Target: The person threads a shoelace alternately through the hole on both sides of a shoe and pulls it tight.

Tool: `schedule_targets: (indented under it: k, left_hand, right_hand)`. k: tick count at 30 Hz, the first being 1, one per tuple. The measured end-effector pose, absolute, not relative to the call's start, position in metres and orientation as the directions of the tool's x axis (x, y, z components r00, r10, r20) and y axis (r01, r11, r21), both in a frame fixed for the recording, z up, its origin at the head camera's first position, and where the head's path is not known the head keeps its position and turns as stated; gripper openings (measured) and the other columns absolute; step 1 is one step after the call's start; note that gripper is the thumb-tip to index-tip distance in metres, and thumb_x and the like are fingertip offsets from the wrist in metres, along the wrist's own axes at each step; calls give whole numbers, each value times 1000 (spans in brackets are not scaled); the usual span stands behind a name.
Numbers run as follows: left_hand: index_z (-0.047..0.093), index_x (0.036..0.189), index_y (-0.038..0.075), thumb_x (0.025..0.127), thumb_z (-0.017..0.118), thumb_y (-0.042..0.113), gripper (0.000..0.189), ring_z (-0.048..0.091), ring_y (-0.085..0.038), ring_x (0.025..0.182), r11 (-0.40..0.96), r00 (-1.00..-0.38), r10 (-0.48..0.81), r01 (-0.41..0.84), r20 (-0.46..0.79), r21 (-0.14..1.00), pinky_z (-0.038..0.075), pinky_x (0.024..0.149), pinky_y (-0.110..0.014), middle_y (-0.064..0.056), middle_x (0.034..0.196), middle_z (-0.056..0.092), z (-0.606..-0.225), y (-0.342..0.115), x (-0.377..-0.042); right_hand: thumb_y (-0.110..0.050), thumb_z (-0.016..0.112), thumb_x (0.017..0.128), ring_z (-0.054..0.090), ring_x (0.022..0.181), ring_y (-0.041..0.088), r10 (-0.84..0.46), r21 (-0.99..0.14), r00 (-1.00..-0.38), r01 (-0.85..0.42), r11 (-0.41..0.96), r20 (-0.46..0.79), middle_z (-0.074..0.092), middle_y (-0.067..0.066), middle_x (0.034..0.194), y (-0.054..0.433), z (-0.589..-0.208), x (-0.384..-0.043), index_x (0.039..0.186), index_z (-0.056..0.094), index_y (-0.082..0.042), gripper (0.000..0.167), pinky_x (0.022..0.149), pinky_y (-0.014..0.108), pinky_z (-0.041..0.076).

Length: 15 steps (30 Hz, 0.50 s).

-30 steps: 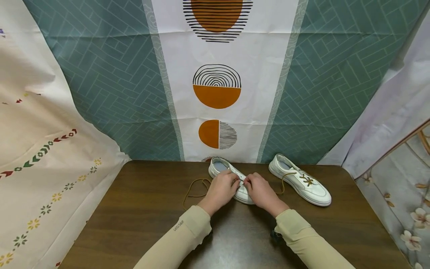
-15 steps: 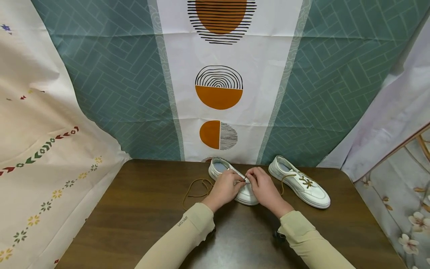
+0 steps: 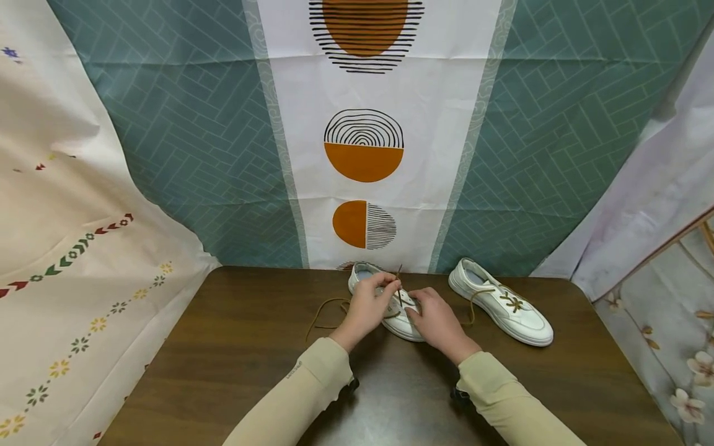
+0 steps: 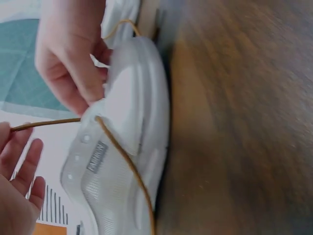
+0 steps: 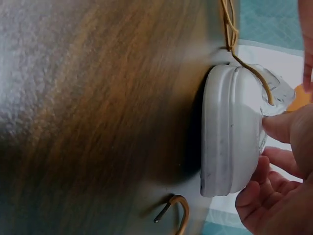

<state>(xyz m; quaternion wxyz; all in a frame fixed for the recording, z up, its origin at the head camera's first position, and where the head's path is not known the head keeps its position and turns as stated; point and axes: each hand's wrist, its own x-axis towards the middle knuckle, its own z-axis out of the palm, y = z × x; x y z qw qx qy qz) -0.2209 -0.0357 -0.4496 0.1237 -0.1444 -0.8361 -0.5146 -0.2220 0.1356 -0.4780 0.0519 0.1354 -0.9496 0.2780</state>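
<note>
A white sneaker (image 3: 403,329) stands on the table with its toe towards me and to the right. My left hand (image 3: 365,310) pinches a brown shoelace (image 4: 46,124) between thumb and finger and holds it taut above the lacing. Its loose tip points up past the fingers. Another strand hangs from a front eyelet down the sneaker's side, next to the FASHION label (image 4: 97,157). My right hand (image 3: 437,319) grips the sneaker near the toe, thumb on one side and fingers on the other, as the right wrist view (image 5: 281,181) shows.
To the right stands the matching white sneaker (image 3: 527,321), with brown lace crossed at its front and a loose end over its side. Loose lace (image 3: 326,305) lies left of the first sneaker on the brown table (image 3: 234,347). A patterned curtain (image 3: 212,155) hangs behind the table.
Both hands were close together at the lacing. Now the left hand has drawn the lace up and back, while the right has lowered onto the front of the sneaker.
</note>
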Motion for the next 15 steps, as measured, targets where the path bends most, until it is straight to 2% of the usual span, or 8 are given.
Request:
schedule_targets:
  k: [4,7,11,15]
  left_hand:
    - [69,96,27,91,58,36,14,61,-6,87,360,-897,33,423,442,832,50,72,-26,10,86,68,-439,-36,-222]
    - [70,96,27,90,61,35,13,60,-5,83,363,-866,-5,464,500,808,50,71,-30,11,83,67,-433,-36,-222]
    - [72,97,26,90,62,32,13,58,-3,79,395,-841,4,499,541,771,50,70,-32,13,83,67,-437,-36,-222]
    - [73,97,24,90,63,29,14,56,-3,77,450,-841,51,501,539,739,49,67,-26,12,83,67,-448,-37,-223]
  right_hand:
    - [-24,69,84,61,98,22,-229,-495,-947,-314,810,225,61,8,110,135,-479,-224,114,65,-6,36,83,40,51]
    - [-24,70,83,62,96,23,-212,-481,-940,-320,816,266,64,6,104,136,-479,-226,109,68,-7,31,82,40,51]
    - [-26,70,83,64,93,22,-180,-462,-938,-307,832,298,67,4,98,137,-480,-228,103,71,-10,25,80,40,51]
    - [-26,64,87,65,90,21,-161,-469,-941,-292,833,299,68,2,94,137,-480,-229,98,72,-12,20,78,40,51]
